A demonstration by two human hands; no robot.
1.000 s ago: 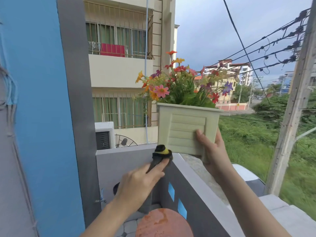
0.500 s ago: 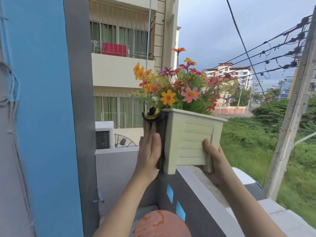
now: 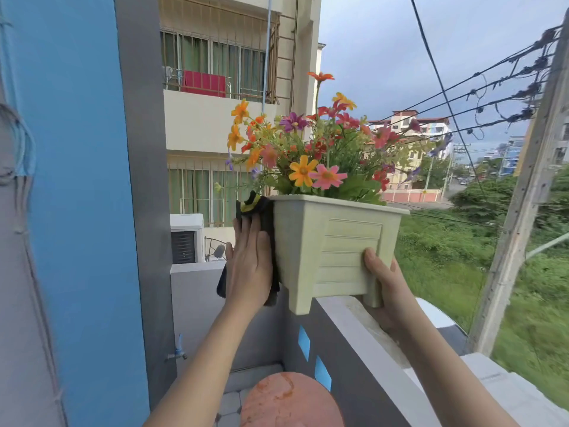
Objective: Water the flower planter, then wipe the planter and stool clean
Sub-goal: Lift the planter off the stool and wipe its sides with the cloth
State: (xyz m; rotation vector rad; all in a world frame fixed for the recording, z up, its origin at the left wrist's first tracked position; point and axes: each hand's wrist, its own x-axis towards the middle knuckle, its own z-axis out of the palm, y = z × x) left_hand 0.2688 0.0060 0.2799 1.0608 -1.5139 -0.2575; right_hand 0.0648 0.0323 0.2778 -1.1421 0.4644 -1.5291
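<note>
A pale cream planter [image 3: 332, 248] full of colourful flowers [image 3: 311, 149] stands tilted on the balcony wall [image 3: 363, 331], with its left foot off the ledge. My left hand [image 3: 251, 266] lies flat with straight fingers and presses a black and yellow cloth [image 3: 255, 208] against the planter's left side. My right hand [image 3: 385, 285] grips the planter's lower right corner, thumb on the front face. A round terracotta-coloured stool [image 3: 289, 402] sits below, between my arms.
A blue and grey pillar [image 3: 92, 211] rises close on the left, with a small tap [image 3: 178, 352] at its base. Beyond the wall are a utility pole [image 3: 523, 195], power cables, a neighbouring building and green ground far below.
My left hand rose from the wall's corner with the cloth and flattened against the planter's left side. The planter has been turned and tipped, its corner now facing me.
</note>
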